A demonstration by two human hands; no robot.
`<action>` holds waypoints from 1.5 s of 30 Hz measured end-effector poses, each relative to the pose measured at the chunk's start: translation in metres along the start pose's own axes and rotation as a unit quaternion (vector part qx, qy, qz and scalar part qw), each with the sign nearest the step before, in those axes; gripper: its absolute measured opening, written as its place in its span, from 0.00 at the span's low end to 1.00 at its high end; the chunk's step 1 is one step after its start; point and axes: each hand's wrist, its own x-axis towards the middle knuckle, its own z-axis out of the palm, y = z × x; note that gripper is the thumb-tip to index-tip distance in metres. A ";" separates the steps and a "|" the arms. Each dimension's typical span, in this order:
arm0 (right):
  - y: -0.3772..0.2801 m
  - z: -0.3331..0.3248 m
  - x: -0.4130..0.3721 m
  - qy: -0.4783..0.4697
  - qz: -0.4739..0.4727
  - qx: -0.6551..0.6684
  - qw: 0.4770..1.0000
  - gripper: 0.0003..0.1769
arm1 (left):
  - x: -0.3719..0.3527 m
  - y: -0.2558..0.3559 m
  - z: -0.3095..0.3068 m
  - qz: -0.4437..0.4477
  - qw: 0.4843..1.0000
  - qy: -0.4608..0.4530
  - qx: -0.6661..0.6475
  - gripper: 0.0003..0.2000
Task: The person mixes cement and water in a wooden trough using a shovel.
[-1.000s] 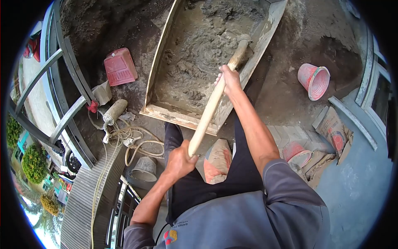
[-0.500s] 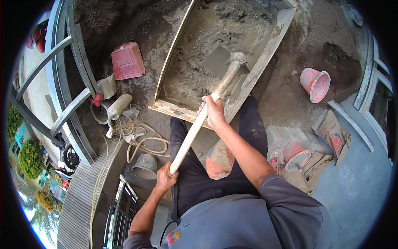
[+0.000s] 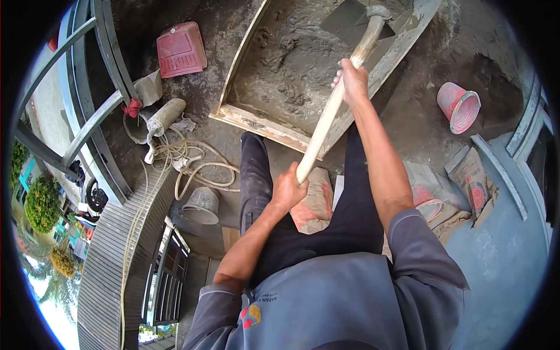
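Observation:
A long-handled hoe [image 3: 328, 119] slants away from me, its pale wooden handle gripped in both fists. My left hand [image 3: 289, 189] is closed around the near end of the handle, in front of my thighs. Farther up, my right hand [image 3: 353, 83] is wrapped round the shaft. The flat metal blade [image 3: 341, 23] rests at the wet grey mortar [image 3: 286, 64] near the far right; its lower edge is hard to make out. That mortar lies in a shallow wooden trough [image 3: 265, 124] beyond my feet.
A pink plastic container [image 3: 181, 51] and a coiled hose [image 3: 204, 182] lie at left, near a grey bucket [image 3: 201, 205]. A paper sack [image 3: 312, 201] stands between my legs. To the right are a pink bucket [image 3: 459, 108] and a metal strip [image 3: 500, 175].
Both hands have moved forward and to the right with the hoe. The blade has shifted farther up the trough, and my arms reach out more.

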 end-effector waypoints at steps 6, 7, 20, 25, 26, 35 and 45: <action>0.009 -0.041 0.027 0.000 0.037 -0.062 0.997 0.13 | -0.011 0.038 0.039 -0.021 0.996 -0.052 -0.068 0.15; 0.029 -0.044 0.032 -0.003 0.058 -0.083 0.995 0.13 | -0.018 0.036 0.044 -0.033 0.995 -0.059 -0.074 0.16; 0.155 -0.060 0.019 -0.017 0.227 -0.072 0.971 0.13 | -0.070 0.034 0.036 -0.140 0.988 -0.071 -0.003 0.15; 0.187 -0.054 0.021 -0.059 0.284 -0.085 0.953 0.09 | -0.070 0.057 0.025 -0.181 0.979 -0.089 -0.008 0.16; 0.196 -0.055 0.020 -0.067 0.301 -0.079 0.948 0.08 | -0.070 0.063 0.022 -0.178 0.980 -0.091 -0.007 0.16; 0.135 -0.058 0.052 -0.119 0.357 -0.036 0.926 0.10 | -0.020 0.161 -0.016 -0.146 0.979 -0.122 -0.074 0.21; 0.041 -0.070 0.034 -0.122 0.332 0.019 0.935 0.08 | -0.055 0.220 -0.068 -0.082 0.981 -0.156 -0.082 0.20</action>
